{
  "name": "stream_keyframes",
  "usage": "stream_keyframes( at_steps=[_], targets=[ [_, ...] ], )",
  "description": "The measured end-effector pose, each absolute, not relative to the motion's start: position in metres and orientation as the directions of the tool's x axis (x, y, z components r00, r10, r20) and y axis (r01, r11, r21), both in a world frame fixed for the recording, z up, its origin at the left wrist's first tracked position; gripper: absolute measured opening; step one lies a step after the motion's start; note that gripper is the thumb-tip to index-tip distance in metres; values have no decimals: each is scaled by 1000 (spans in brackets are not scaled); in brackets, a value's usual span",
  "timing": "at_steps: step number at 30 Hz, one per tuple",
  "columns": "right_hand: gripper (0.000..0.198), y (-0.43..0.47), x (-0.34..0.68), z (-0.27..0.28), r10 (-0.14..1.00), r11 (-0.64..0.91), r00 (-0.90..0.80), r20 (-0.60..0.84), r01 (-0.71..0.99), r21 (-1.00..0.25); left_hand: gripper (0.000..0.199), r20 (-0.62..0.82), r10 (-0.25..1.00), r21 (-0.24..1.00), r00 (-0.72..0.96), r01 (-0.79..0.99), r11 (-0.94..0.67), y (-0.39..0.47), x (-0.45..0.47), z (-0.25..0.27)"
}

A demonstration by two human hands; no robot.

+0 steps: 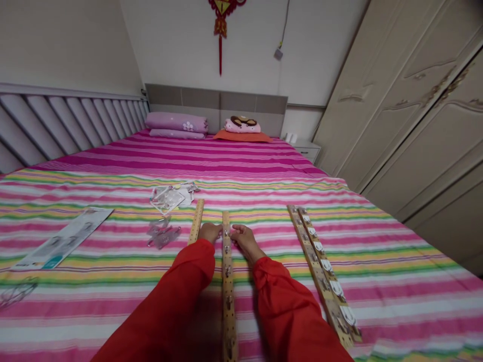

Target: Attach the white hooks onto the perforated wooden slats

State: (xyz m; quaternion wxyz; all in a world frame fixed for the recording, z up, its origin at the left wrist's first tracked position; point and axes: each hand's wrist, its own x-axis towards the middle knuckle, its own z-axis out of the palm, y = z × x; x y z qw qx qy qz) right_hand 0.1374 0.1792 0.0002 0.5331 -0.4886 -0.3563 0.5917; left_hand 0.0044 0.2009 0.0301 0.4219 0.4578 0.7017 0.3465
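A long, narrow wooden strip (228,284) full of small holes lies lengthwise in front of me, with several small metal hooks along it. Both hands meet at its far part, beside the farthest hook (226,233). My left hand (210,233) is closed, its fingertips at the strip's left edge; the red sleeve hides part of that hand. On the other side, my right hand (245,242) has its thumb and fingers slightly apart, the tips touching the strip's right edge near the hook. Just left of my left hand lies a bare holed strip (196,219), partly covered by the arm.
Two strips with hooks (320,271), one bearing white hooks, lie at right. To the left are clear plastic pieces (163,233), small packets (171,197), a long hook card (66,239) and thin wire (18,291). All rest on a striped bedspread (124,301); wardrobes (400,105) stand at right.
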Motion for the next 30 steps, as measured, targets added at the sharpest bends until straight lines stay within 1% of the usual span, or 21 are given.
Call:
stream_keyframes(
  at_steps=[4, 7, 12, 16, 18, 22, 25, 28, 30],
  targets=[
    [35, 178, 137, -1, 980, -170, 53, -193, -281, -944, 34, -248, 942, 870, -224, 375, 319, 203, 0, 26],
    [36, 176, 138, -1, 981, -163, 51, -185, -284, -945, 34, -256, 941, 882, -222, 345, 321, 204, 0, 22],
    [33, 173, 137, 2, 982, -154, 55, -179, -309, -938, 41, -298, 922, 918, -248, 189, 348, 203, 5, 19],
    [30, 160, 136, 7, 985, -112, 82, -151, -355, -928, 44, -333, 909, 934, -251, 43, 355, 189, 7, 23],
    [35, 148, 136, 9, 984, -94, 107, -145, -386, -918, 41, -346, 905, 936, -248, -22, 352, 175, 6, 26],
    [57, 123, 134, 11, 981, -72, 129, -146, -459, -886, 37, -353, 905, 935, -238, -118, 334, 144, 8, 32],
    [68, 108, 131, 13, 983, -71, 117, -141, -465, -882, 36, -366, 911, 924, -188, -192, 331, 125, 12, 36],
    [75, 95, 128, 15, 982, -85, 114, -153, -456, -886, 34, -388, 907, 907, -163, -242, 345, 113, 16, 40],
    [75, 86, 127, 14, 981, -91, 112, -158, -454, -887, 33, -402, 900, 903, -169, -234, 360, 106, 17, 42]
  ],
)
